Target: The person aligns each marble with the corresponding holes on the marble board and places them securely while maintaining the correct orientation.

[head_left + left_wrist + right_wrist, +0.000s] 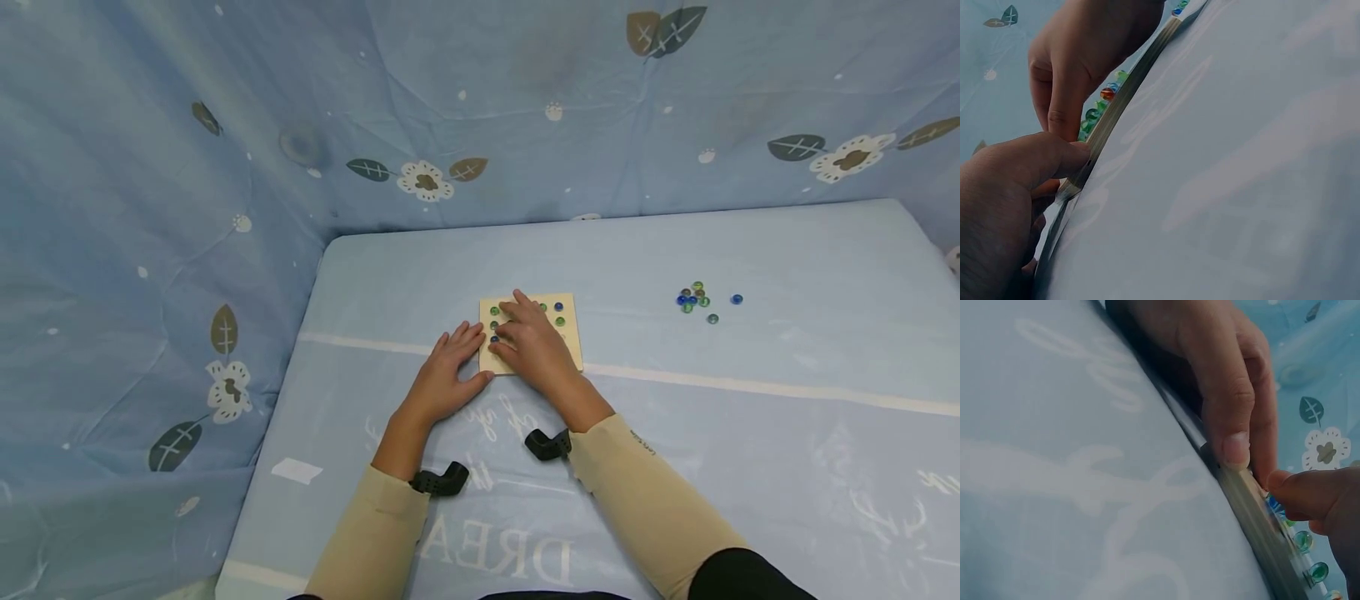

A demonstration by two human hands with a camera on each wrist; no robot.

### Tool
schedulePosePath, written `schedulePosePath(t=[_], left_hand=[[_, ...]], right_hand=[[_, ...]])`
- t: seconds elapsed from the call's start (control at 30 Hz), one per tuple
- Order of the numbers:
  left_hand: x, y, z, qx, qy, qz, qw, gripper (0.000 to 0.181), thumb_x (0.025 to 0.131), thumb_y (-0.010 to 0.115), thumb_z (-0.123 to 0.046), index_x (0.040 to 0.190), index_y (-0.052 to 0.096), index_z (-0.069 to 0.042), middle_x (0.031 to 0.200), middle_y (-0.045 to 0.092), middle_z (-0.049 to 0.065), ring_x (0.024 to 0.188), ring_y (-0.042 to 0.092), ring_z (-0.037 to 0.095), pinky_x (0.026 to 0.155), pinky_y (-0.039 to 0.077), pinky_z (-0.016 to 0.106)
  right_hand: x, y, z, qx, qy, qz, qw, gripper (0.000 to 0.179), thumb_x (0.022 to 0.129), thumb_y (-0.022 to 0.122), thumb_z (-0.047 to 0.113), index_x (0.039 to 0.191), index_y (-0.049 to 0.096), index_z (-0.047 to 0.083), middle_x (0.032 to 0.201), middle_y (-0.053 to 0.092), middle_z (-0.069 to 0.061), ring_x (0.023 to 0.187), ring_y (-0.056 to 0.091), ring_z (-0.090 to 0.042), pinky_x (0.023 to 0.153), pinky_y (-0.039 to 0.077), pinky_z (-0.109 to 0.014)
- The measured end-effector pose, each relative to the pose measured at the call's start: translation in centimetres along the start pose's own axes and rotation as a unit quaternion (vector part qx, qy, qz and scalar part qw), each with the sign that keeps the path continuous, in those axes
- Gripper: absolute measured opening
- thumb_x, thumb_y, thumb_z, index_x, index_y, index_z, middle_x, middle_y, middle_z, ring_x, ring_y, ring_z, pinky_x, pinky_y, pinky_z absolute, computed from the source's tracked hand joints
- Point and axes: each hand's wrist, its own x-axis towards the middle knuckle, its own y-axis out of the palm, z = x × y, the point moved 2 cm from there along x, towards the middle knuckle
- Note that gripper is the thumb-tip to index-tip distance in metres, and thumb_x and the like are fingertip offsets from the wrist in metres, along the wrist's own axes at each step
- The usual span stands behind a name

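Note:
A square light-wood board (pixel 568 346) lies on the table, with green and blue glass marbles standing in rows on it. My left hand (pixel 444 383) rests at the board's left side, fingers extended, its thumb (pixel 1072 156) against the near-left corner. Over the board reaches my right hand (pixel 534 346), its thumb and a finger pinching a blue marble (pixel 494 339) in the left column. In the right wrist view that blue marble (pixel 1274 503) shows just under the right fingertips. An orange-red marble (pixel 1107 93) stands in the row too. The right hand hides the board's middle.
Several loose marbles (pixel 692 301) in blue, green and brown lie in a cluster to the right. A blue marble (pixel 737 299) sits apart from them. A pale blue printed cloth (pixel 750 467) covers the table; patterned curtains (pixel 525 108) hang behind and at the left.

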Motion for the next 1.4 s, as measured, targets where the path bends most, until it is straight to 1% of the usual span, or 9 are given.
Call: schedulePosePath(t=[0.17,0.33,0.47,0.63,0.8,0.9,1.1,1.23,1.4], left_hand=[[0.0,-0.1,-0.1,-0.003,-0.008,0.004,1.0000,0.066,0.090,0.059,-0.043,0.146,0.036,-0.018,0.153,0.029,-0.007,0.145,0.016,0.013,0.120,0.012,0.041],[0.1,-0.3,-0.2,0.001,-0.022,0.005,0.9998,0.067,0.089,0.060,-0.043,0.146,0.036,-0.018,0.153,0.029,-0.008,0.144,0.017,0.012,0.120,0.012,0.041],[0.2,-0.4,-0.3,-0.001,-0.031,0.008,0.9995,0.068,0.088,0.061,-0.043,0.146,0.035,-0.020,0.153,0.029,-0.009,0.144,0.016,0.011,0.120,0.012,0.040],[0.2,-0.6,-0.4,-0.012,-0.033,0.013,0.9993,0.068,0.088,0.061,-0.041,0.147,0.034,-0.020,0.153,0.028,-0.009,0.144,0.015,0.011,0.120,0.010,0.039],[0.3,-0.7,-0.4,-0.013,-0.030,0.017,0.9993,0.068,0.088,0.061,-0.042,0.147,0.034,-0.019,0.153,0.028,-0.008,0.145,0.015,0.011,0.120,0.010,0.039],[0.2,-0.9,-0.4,-0.014,-0.029,0.019,0.9993,0.068,0.089,0.061,-0.042,0.146,0.035,-0.018,0.154,0.028,-0.007,0.145,0.015,0.012,0.120,0.010,0.039],[0.3,-0.8,-0.4,-0.011,-0.032,0.017,0.9993,0.067,0.089,0.060,-0.042,0.147,0.035,-0.020,0.154,0.028,-0.008,0.145,0.015,0.012,0.120,0.011,0.040],[0.4,-0.8,-0.4,-0.008,-0.033,0.015,0.9993,0.068,0.088,0.061,-0.042,0.147,0.035,-0.021,0.153,0.028,-0.009,0.144,0.016,0.011,0.120,0.011,0.039],[0.4,-0.8,-0.5,-0.006,-0.038,0.015,0.9991,0.068,0.088,0.061,-0.043,0.146,0.036,-0.020,0.153,0.028,-0.008,0.144,0.016,0.012,0.120,0.010,0.039]], right_hand=[[0.1,-0.7,0.0,0.010,0.012,-0.006,0.9999,0.028,0.085,0.069,0.031,0.101,0.073,0.008,0.139,0.050,-0.008,0.143,0.023,-0.026,0.115,0.025,-0.048],[0.4,-2.8,-0.8,0.030,0.054,-0.031,0.9976,0.029,0.085,0.070,0.031,0.101,0.074,0.009,0.139,0.050,-0.005,0.143,0.023,-0.022,0.115,0.025,-0.046],[0.4,-5.1,-2.5,0.042,0.100,-0.062,0.9922,0.030,0.085,0.070,0.031,0.103,0.073,0.008,0.140,0.050,-0.005,0.143,0.023,-0.021,0.115,0.027,-0.045],[-0.2,-7.9,-5.6,0.049,0.165,-0.106,0.9794,0.031,0.084,0.071,0.028,0.105,0.072,0.005,0.139,0.050,-0.008,0.144,0.021,-0.019,0.115,0.027,-0.045],[-1.4,-10.7,-8.9,0.049,0.228,-0.145,0.9616,0.033,0.085,0.071,0.029,0.106,0.071,0.003,0.141,0.049,-0.009,0.144,0.019,-0.018,0.116,0.024,-0.046],[-2.6,-12.4,-10.9,0.055,0.263,-0.167,0.9486,0.036,0.086,0.069,0.030,0.108,0.070,0.002,0.141,0.048,-0.007,0.144,0.019,-0.015,0.114,0.027,-0.047],[-5.4,-15.3,-14.1,0.077,0.350,-0.198,0.9125,0.042,0.089,0.063,0.036,0.115,0.067,0.002,0.145,0.044,-0.003,0.144,0.014,-0.010,0.116,0.025,-0.043],[-6.6,-16.2,-15.9,0.072,0.409,-0.190,0.8896,0.046,0.091,0.059,0.038,0.121,0.064,0.004,0.148,0.039,-0.002,0.145,0.009,-0.012,0.119,0.015,-0.041],[-7.5,-16.3,-17.8,0.060,0.444,-0.165,0.8788,0.045,0.093,0.056,0.035,0.125,0.061,0.004,0.151,0.035,-0.004,0.146,0.006,-0.017,0.119,0.012,-0.044]])
